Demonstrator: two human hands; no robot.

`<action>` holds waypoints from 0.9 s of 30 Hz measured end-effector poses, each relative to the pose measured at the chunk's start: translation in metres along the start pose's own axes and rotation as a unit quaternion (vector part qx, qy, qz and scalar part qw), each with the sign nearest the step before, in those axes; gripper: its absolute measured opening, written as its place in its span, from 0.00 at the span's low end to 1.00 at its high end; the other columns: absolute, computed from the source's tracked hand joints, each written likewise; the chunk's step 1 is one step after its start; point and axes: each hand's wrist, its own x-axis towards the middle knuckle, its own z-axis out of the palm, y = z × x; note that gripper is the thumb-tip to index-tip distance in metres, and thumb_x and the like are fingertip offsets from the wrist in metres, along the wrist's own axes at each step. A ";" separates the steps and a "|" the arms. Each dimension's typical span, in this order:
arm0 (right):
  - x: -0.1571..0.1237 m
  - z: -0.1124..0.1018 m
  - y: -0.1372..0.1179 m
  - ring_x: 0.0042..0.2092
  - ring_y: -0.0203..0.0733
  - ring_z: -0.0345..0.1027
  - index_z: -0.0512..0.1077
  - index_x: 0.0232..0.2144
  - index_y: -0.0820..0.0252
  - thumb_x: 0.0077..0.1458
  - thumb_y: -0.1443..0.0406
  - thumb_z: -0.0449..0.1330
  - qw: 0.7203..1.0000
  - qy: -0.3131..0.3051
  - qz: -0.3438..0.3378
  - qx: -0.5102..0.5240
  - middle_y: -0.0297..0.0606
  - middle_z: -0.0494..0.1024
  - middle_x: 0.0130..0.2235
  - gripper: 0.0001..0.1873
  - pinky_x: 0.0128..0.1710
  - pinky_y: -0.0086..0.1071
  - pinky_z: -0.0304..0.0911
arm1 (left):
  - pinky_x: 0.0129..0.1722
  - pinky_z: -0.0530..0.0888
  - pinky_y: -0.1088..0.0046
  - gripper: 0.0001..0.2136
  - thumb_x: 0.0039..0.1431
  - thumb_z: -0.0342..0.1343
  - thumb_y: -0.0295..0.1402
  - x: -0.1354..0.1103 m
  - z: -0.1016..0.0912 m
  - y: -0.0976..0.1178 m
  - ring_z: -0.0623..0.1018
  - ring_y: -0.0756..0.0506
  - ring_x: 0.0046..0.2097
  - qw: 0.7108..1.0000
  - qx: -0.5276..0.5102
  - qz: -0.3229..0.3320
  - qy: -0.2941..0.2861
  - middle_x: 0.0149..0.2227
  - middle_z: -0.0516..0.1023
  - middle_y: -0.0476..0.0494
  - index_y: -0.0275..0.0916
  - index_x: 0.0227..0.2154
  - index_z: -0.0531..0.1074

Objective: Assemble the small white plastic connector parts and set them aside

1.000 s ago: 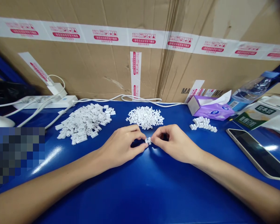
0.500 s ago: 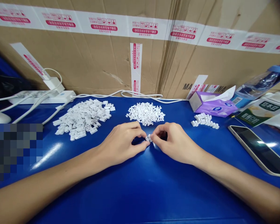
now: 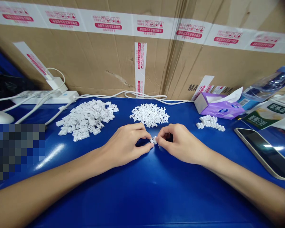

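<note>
My left hand (image 3: pixel 127 144) and my right hand (image 3: pixel 180 142) meet at the middle of the blue table (image 3: pixel 142 190), fingertips pinched together on one small white plastic part (image 3: pixel 153 140). Both hands rest low on the surface. Just behind them lies a heap of small white pieces (image 3: pixel 149 114). Further left spreads a bigger heap of flat white clips (image 3: pixel 86 118). A short cluster of white parts (image 3: pixel 210 123) lies to the right of my right hand.
A cardboard box wall (image 3: pixel 142 57) closes the back. A power strip (image 3: pixel 46 96) with white cables sits at back left. A purple tissue pack (image 3: pixel 217 106), a plastic bottle (image 3: pixel 266 87), a green-labelled package (image 3: pixel 268 115) and a phone (image 3: pixel 267 152) occupy the right side.
Both hands stay pinched on the small white part at the same spot; only the fingertips shift slightly. The view has tilted a little.
</note>
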 end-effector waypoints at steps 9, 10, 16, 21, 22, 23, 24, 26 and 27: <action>0.000 -0.008 0.003 0.29 0.35 0.70 0.81 0.31 0.58 0.56 0.70 0.59 0.999 -0.032 -0.017 0.031 0.31 0.81 0.29 0.09 0.29 0.30 0.63 | 0.30 0.70 0.72 0.06 0.61 0.62 0.34 -0.001 0.001 -0.001 0.76 0.47 0.35 1.000 0.004 -0.001 -0.003 0.34 0.77 0.46 0.38 0.38 0.81; -0.001 -0.010 0.005 0.29 0.35 0.70 0.81 0.33 0.57 0.56 0.70 0.60 0.999 -0.033 -0.020 0.027 0.31 0.81 0.30 0.09 0.30 0.30 0.64 | 0.30 0.69 0.73 0.06 0.61 0.62 0.34 -0.001 0.000 -0.001 0.76 0.47 0.34 1.000 0.004 -0.001 -0.003 0.34 0.77 0.46 0.38 0.38 0.81; -0.001 -0.018 0.017 0.33 0.37 0.71 0.81 0.40 0.55 0.57 0.68 0.64 0.995 -0.055 -0.077 -0.017 0.34 0.81 0.36 0.09 0.34 0.31 0.66 | 0.30 0.69 0.72 0.06 0.62 0.62 0.33 -0.001 -0.001 -0.001 0.75 0.47 0.34 1.000 0.001 -0.001 -0.014 0.34 0.77 0.46 0.38 0.39 0.82; 0.000 -0.017 0.016 0.34 0.37 0.72 0.81 0.34 0.57 0.59 0.69 0.63 0.991 -0.052 -0.123 -0.023 0.35 0.81 0.34 0.06 0.36 0.31 0.65 | 0.31 0.69 0.72 0.07 0.62 0.61 0.32 -0.001 -0.001 -0.002 0.75 0.48 0.34 1.000 -0.005 0.006 -0.014 0.35 0.77 0.46 0.37 0.39 0.81; -0.001 -0.017 0.015 0.35 0.37 0.73 0.81 0.34 0.57 0.59 0.70 0.63 0.991 -0.048 -0.125 -0.023 0.36 0.81 0.34 0.06 0.36 0.31 0.65 | 0.31 0.69 0.72 0.07 0.62 0.62 0.32 -0.001 -0.001 -0.002 0.75 0.47 0.34 1.000 -0.005 0.007 -0.013 0.35 0.77 0.46 0.37 0.39 0.81; -0.001 -0.017 0.014 0.35 0.37 0.73 0.81 0.33 0.57 0.59 0.70 0.63 0.991 -0.046 -0.125 -0.022 0.35 0.81 0.34 0.06 0.37 0.32 0.64 | 0.31 0.69 0.72 0.07 0.62 0.62 0.32 -0.001 -0.001 -0.003 0.75 0.47 0.34 1.000 -0.005 0.009 -0.012 0.35 0.77 0.46 0.37 0.39 0.81; -0.002 -0.017 0.013 0.35 0.37 0.73 0.80 0.33 0.57 0.59 0.69 0.63 0.992 -0.044 -0.121 -0.017 0.35 0.81 0.33 0.06 0.37 0.32 0.64 | 0.31 0.69 0.72 0.07 0.62 0.62 0.33 -0.002 -0.001 -0.003 0.75 0.47 0.34 1.000 -0.005 0.011 -0.012 0.35 0.77 0.46 0.37 0.39 0.81; -0.002 -0.018 0.011 0.35 0.37 0.72 0.80 0.32 0.57 0.59 0.68 0.63 0.994 -0.043 -0.104 -0.002 0.34 0.81 0.33 0.05 0.37 0.32 0.64 | 0.31 0.69 0.72 0.07 0.62 0.62 0.33 -0.002 -0.001 -0.003 0.75 0.47 0.34 1.000 -0.004 0.011 -0.010 0.34 0.77 0.46 0.38 0.39 0.82; -0.003 -0.017 0.010 0.35 0.38 0.72 0.80 0.31 0.57 0.58 0.68 0.63 0.995 -0.044 -0.091 0.008 0.34 0.81 0.32 0.06 0.37 0.32 0.64 | 0.31 0.69 0.72 0.07 0.62 0.62 0.33 -0.002 -0.001 -0.003 0.75 0.47 0.34 1.000 -0.002 0.010 -0.009 0.34 0.77 0.46 0.38 0.39 0.82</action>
